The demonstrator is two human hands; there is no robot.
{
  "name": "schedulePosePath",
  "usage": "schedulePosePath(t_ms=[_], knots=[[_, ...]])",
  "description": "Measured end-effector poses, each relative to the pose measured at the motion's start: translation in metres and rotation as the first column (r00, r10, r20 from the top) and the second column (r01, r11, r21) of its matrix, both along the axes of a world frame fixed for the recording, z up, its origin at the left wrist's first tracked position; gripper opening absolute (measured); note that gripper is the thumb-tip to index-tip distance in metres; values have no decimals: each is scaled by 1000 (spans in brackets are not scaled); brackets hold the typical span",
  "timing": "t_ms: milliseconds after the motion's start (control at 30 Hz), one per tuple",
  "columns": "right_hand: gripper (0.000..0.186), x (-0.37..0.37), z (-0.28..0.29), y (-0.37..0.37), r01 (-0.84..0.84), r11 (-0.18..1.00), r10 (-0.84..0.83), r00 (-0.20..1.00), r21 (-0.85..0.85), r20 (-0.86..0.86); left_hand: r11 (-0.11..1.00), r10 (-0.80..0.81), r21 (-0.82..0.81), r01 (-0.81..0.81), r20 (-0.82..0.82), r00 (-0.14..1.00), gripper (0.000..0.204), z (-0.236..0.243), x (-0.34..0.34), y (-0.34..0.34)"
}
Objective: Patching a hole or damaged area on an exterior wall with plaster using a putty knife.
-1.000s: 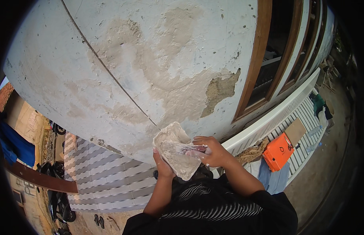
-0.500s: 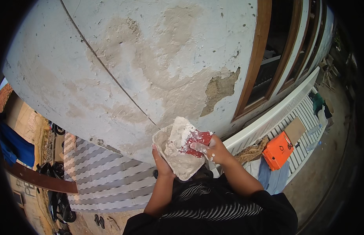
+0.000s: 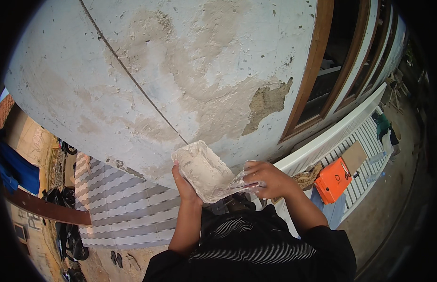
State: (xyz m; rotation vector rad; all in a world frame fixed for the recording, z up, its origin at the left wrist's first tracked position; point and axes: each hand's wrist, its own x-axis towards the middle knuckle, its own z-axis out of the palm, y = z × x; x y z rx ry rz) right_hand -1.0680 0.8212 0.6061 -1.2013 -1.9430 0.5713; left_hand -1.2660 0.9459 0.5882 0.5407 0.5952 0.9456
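My left hand (image 3: 184,184) grips a plaster-crusted tray (image 3: 208,196) by its left side. Pale, wet-looking filler (image 3: 202,164) lines the inside of it. In my right hand (image 3: 271,179) is a red putty scraper (image 3: 249,186), turned nearly edge-on and smeared with filler; its blade end meets the tray's right rim. White residue coats my right fingers. Just beyond both hands stands a white wall (image 3: 246,51) with rough beige filled areas and a bare grey-brown patch (image 3: 267,107) where the paint has come off.
Brown-framed windows (image 3: 309,80) lie right of the patch. A white slatted bench (image 3: 364,162) on the right bears an orange box (image 3: 333,181), cardboard (image 3: 354,157) and cloth. Striped floor tiles (image 3: 129,207) spread at left, with sandals (image 3: 116,259) below them.
My right hand has swung outward to the right and turned the scraper from flat over the tray to edge-on at its rim. The tray has shifted slightly left, and its inside shows more.
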Motion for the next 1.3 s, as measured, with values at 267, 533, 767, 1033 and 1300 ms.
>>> schedulePosePath(t_ms=[267, 533, 767, 1033, 1300], knots=[[20, 3, -15, 7, -68, 998, 67, 982, -1, -179, 991, -111, -76, 108, -32, 993, 65, -16, 6, -1], [19, -2, 1, 7, -66, 998, 64, 989, -9, -134, 982, -93, -164, 92, 5, 996, 62, -32, 14, 0], [22, 0, -15, 8, 75, 925, -220, 905, -371, -365, 968, -122, -227, 107, -53, 991, 61, -31, 18, -4], [24, -4, -31, 10, -3, 877, -395, 565, -480, -724, 965, -198, -187, 184, -60, 978, 69, -18, 21, -3], [24, -1, -44, 12, -17, 875, -481, 78, -483, -873, 976, -166, -144, 163, -10, 986, 65, -22, 19, 5]])
